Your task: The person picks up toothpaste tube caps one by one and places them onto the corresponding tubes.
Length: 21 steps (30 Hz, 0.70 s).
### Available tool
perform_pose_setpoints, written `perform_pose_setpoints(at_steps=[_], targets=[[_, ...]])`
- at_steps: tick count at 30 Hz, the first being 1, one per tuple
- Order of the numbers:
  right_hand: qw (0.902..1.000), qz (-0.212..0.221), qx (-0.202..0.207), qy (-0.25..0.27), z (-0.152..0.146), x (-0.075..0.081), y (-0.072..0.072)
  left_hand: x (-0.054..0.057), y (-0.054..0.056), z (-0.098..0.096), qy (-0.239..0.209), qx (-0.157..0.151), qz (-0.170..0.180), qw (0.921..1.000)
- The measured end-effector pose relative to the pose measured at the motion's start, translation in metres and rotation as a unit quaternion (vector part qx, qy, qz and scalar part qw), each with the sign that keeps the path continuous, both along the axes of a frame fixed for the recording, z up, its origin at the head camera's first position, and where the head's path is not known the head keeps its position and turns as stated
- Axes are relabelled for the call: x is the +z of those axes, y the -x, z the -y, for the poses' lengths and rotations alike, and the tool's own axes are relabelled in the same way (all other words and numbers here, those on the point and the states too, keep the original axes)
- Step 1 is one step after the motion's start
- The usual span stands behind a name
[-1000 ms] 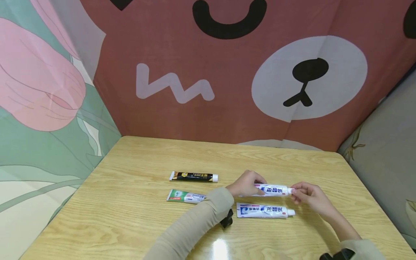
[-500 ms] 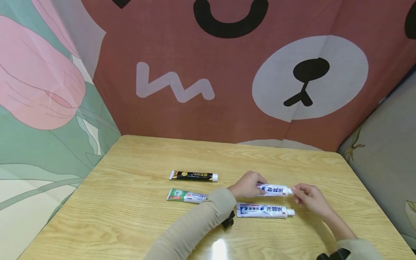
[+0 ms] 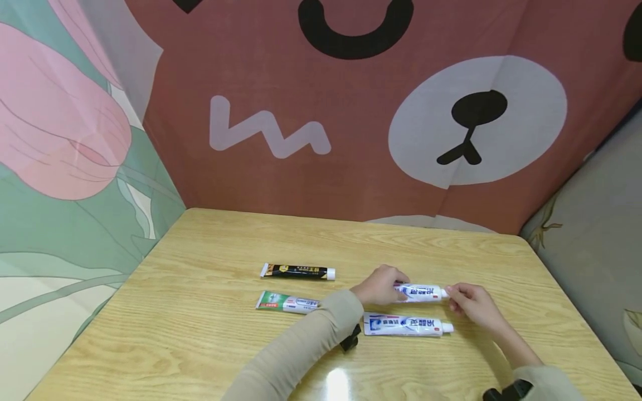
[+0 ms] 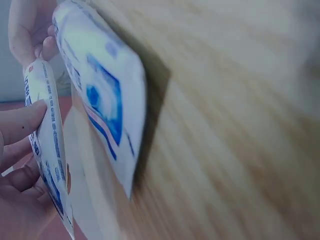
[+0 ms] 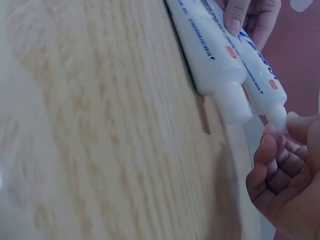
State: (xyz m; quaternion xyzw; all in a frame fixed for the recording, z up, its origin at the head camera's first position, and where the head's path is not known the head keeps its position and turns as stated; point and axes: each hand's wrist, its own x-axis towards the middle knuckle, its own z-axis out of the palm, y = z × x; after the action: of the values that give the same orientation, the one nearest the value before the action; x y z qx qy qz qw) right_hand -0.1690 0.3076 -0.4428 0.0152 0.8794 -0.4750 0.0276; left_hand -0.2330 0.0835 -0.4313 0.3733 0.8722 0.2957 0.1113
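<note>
My left hand grips the body of a white and blue toothpaste tube near its tail end. At the other end my right hand pinches the white cap between thumb and fingers. In the left wrist view the left thumb and fingers lie on opposite faces of the held tube. A second tube of the same design lies on the table just nearer to me, its cap pointing right.
A black toothpaste tube with a white cap lies farther back on the left. In front of it is a green and white tube, partly covered by the left forearm. The wooden table meets a patterned cloth at its back edge.
Both hands stay on the same tube. The right hand has shifted slightly left, its fingers changing position at the cap. The other tubes stay in place.
</note>
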Motion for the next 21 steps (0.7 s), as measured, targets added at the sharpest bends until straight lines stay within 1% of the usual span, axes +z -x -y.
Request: perform_pose_setpoints(at_steps=[3, 5, 9, 11, 13, 15, 17, 19, 21], targets=[[0.9999, 0.01, -0.006, -0.01, 0.003, -0.003, 0.003, -0.003, 0.004, 0.001, -0.006, 0.001, -0.006, 1.0], [0.9997, 0.021, -0.012, -0.007, 0.004, -0.005, 0.004, -0.005, 0.005, 0.002, -0.008, 0.0, -0.005, 1.0], [0.9992, 0.031, -0.018, -0.015, 0.008, -0.01, 0.005, -0.008, 0.006, 0.005, -0.006, -0.007, 0.007, 0.9999], [0.999, 0.029, -0.02, -0.026, 0.009, -0.012, 0.006, -0.008, 0.006, 0.006, -0.004, -0.011, 0.0, 0.9999], [0.9987, 0.023, -0.022, -0.039, 0.009, -0.013, 0.006, -0.004, 0.006, 0.009, -0.008, -0.017, -0.012, 0.9998], [0.9985, 0.019, -0.023, -0.045, 0.01, -0.013, 0.007, 0.003, 0.006, 0.013, -0.013, -0.018, -0.013, 0.9997], [0.9984, 0.014, -0.023, -0.049, 0.009, -0.012, 0.007, 0.011, 0.005, 0.018, -0.02, -0.015, -0.002, 0.9997], [0.9982, 0.011, -0.026, -0.054, 0.008, -0.011, 0.007, 0.018, 0.005, 0.025, -0.028, -0.009, 0.02, 0.9993], [0.9977, 0.011, -0.031, -0.059, 0.006, -0.009, 0.005, 0.021, 0.006, 0.033, -0.036, -0.006, 0.031, 0.9989]])
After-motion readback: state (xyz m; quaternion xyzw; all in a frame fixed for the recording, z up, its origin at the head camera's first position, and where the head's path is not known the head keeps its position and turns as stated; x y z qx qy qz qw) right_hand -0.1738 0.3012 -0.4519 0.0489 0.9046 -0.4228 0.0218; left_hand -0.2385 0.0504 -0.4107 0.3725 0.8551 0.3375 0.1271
